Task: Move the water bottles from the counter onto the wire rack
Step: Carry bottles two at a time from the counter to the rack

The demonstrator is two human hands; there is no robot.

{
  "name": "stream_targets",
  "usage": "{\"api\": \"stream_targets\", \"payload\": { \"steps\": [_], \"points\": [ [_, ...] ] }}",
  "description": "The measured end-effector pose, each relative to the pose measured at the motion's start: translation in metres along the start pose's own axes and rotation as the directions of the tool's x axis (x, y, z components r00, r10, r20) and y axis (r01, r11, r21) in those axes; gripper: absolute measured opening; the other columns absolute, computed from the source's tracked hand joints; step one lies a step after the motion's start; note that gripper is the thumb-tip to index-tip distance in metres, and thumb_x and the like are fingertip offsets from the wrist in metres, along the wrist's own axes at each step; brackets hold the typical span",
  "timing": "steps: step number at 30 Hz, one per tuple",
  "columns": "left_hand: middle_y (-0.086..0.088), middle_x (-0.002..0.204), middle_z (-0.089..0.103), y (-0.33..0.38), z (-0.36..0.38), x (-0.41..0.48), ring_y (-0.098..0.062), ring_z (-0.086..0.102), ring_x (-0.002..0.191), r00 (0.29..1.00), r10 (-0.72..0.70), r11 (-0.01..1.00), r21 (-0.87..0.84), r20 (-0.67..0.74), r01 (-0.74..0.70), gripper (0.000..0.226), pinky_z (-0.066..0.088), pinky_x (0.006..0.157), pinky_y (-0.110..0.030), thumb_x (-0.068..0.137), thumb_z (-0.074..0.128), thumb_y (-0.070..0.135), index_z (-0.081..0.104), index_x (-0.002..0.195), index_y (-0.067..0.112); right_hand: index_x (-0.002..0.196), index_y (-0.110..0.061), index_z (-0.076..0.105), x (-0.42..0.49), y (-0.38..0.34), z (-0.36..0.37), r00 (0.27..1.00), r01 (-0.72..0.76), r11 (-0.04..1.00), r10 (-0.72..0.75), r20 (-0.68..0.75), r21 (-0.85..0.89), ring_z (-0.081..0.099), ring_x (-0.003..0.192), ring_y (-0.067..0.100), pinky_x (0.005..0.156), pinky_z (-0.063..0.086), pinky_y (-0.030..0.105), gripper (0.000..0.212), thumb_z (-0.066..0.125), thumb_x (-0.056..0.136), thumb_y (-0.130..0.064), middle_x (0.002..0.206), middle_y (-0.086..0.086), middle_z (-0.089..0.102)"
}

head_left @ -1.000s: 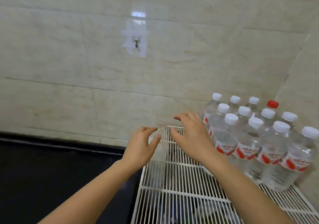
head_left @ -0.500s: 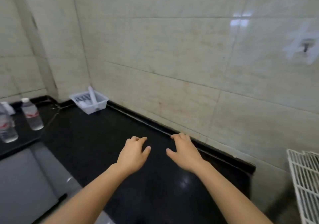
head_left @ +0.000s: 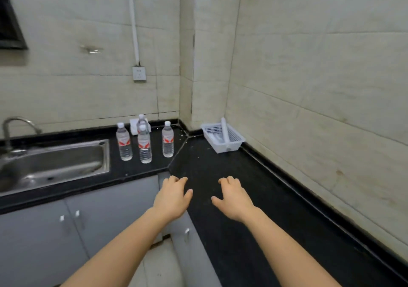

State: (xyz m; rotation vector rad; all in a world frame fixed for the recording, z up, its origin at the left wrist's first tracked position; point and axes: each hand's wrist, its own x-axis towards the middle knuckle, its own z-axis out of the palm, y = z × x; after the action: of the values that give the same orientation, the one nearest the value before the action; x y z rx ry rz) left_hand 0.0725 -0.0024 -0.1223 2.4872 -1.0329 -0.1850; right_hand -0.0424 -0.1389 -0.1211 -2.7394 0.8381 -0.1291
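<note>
Counter: black counter [head_left: 220,171], L-shaped, with two runs that meet at the far corner.
Left run: steel sink [head_left: 106,154] set into it, with a tap [head_left: 21,120] at its back edge.
Between sink and corner: four water bottles [head_left: 144,146] stand upright and close together. The rearmost is beside a white block [head_left: 133,128] at the back edge.
Right run: white basket [head_left: 238,142] at the back edge, near the corner.
</note>
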Motion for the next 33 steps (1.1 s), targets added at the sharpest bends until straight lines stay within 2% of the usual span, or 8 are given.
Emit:
{"api": "stream_targets", "payload": {
  "steps": [9, 17, 25, 29, 33],
  "points": [
    [-0.011, 0.138, 0.045, -0.095, -0.024, 0.109, -0.028, 0.036, 0.131, 0.986, -0.16, 0.985, 0.054, -0.037, 0.162, 0.049, 0.037, 0.105, -0.037, 0.097, 0.043, 0.034, 0.04, 0.142, 0.016, 0.139, -0.01, 0.037, 0.157, -0.068, 0.033, 0.98, 0.171, 0.984, -0.165, 0.109, -0.057, 0.04, 0.125, 0.025, 0.101, 0.042, 0.039, 0.056, 0.054, 0.093, -0.036, 0.137, 0.008, 0.041],
    [-0.012, 0.134, 0.047, -0.163, -0.052, 0.244, -0.029, 0.04, 0.128, 0.966, -0.243, 0.969, 0.029, -0.09, 0.246, 0.046, 0.041, 0.104, -0.038, 0.096, 0.045, 0.031, 0.045, 0.139, 0.014, 0.14, -0.01, 0.037, 0.321, -0.109, 0.049, 0.972, 0.2, 0.979, -0.193, 0.134, -0.047, 0.04, 0.125, 0.025, 0.102, 0.042, 0.039, 0.057, 0.056, 0.092, -0.036, 0.136, 0.008, 0.042],
    [-0.009, 0.134, 0.046, -0.221, -0.052, 0.328, -0.026, 0.041, 0.127, 0.952, -0.294, 0.955, 0.013, -0.083, 0.296, 0.046, 0.046, 0.101, -0.039, 0.096, 0.047, 0.032, 0.043, 0.139, 0.017, 0.14, -0.011, 0.036, 0.419, -0.136, 0.083, 0.971, 0.172, 0.985, -0.163, 0.177, -0.036, 0.044, 0.122, 0.025, 0.1, 0.044, 0.038, 0.06, 0.059, 0.09, -0.034, 0.134, 0.009, 0.045],
    [-0.009, 0.135, 0.043, -0.249, -0.055, 0.37, -0.027, 0.042, 0.126, 0.962, -0.249, 0.968, 0.012, -0.112, 0.252, 0.048, 0.046, 0.097, -0.039, 0.096, 0.047, 0.03, 0.037, 0.141, 0.017, 0.138, -0.008, 0.035, 0.466, -0.148, 0.093, 0.982, 0.124, 0.991, -0.115, 0.146, -0.05, 0.044, 0.122, 0.028, 0.097, 0.045, 0.041, 0.057, 0.057, 0.09, -0.031, 0.133, 0.012, 0.045],
    [-0.01, 0.15, 0.03, -0.267, -0.061, 0.409, -0.027, 0.035, 0.135, 0.979, -0.17, 0.983, 0.05, -0.109, 0.176, 0.066, 0.038, 0.106, -0.038, 0.097, 0.047, 0.029, 0.015, 0.153, 0.018, 0.145, -0.008, 0.023, 0.508, -0.157, 0.099, 0.996, 0.051, 0.997, -0.046, 0.075, -0.064, 0.044, 0.122, 0.029, 0.095, 0.046, 0.041, 0.064, 0.053, 0.093, -0.031, 0.134, 0.012, 0.043]
  ]
}}
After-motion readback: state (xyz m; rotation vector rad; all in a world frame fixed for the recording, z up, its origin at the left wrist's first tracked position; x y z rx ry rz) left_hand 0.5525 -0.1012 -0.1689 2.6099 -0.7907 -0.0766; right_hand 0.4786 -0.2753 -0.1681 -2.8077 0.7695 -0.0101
